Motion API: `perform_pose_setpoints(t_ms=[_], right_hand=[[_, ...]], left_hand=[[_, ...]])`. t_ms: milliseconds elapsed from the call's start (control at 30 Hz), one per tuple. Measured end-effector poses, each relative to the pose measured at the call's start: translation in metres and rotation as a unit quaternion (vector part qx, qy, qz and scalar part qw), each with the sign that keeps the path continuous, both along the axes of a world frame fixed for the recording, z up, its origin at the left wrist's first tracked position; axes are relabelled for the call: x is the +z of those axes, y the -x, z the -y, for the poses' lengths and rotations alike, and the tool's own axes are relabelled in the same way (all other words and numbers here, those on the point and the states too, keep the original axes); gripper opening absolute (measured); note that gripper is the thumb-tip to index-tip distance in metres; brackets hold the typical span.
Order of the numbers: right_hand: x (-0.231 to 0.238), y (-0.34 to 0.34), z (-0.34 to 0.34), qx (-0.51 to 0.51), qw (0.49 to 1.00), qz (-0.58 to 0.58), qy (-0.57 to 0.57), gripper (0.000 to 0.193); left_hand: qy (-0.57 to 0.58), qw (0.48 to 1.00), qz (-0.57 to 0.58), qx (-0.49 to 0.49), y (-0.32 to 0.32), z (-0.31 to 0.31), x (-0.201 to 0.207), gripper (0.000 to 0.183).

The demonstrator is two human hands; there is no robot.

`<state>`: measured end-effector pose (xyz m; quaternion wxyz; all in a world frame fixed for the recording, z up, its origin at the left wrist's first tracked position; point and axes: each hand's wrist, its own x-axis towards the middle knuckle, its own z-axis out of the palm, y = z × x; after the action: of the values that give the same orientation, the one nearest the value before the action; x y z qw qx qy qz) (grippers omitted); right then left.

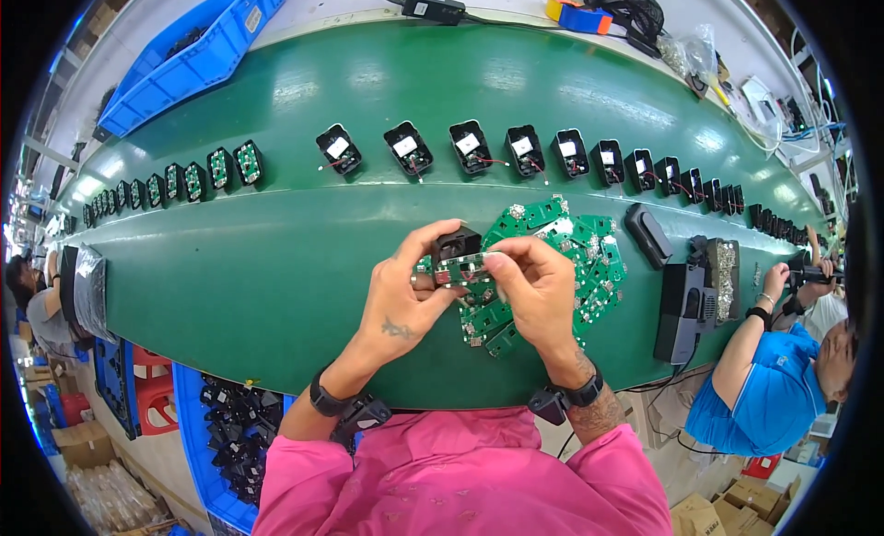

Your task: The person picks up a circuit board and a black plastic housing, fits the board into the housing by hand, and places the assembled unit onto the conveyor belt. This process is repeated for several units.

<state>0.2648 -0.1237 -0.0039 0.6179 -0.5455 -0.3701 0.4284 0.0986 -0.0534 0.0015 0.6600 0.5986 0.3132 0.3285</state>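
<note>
Over the middle of the bench, my left hand (394,301) grips a small black plastic housing (453,243) between thumb and fingers. My right hand (536,292) pinches the end of a small circuit board (460,270), which lies against the near side of the housing. Whether the board is seated in it, I cannot tell. Just beyond and beneath my right hand spreads a loose pile of green circuit boards (589,260). A row of open black housings (470,147) with white labels and thin red wires stands farther back.
At the left stand several housings with green boards (249,163). A blue bin (198,62) sits at the far left; another blue crate (198,435) holds black parts by my left side. Right are a black-grey device (677,310), a tray of metal parts (725,278) and a co-worker (764,389).
</note>
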Motion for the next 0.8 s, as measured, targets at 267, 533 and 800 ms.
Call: perform_pose_setpoints(t_ms=[267, 533, 800], right_hand=[[-0.006, 0.0, 0.002, 0.095, 0.994, -0.045, -0.034, 0.009], [-0.004, -0.005, 0.005, 0.068, 0.993, 0.09, -0.031, 0.028], [0.006, -0.005, 0.001, 0.089, 0.966, 0.235, -0.062, 0.021]], left_hand=[[0.018, 0.994, 0.093, 0.06, -0.007, 0.002, -0.001, 0.06], [-0.082, 0.995, -0.026, 0.051, -0.011, 0.007, -0.001, 0.056], [-0.233, 0.964, -0.059, 0.112, -0.015, 0.007, -0.011, 0.061]])
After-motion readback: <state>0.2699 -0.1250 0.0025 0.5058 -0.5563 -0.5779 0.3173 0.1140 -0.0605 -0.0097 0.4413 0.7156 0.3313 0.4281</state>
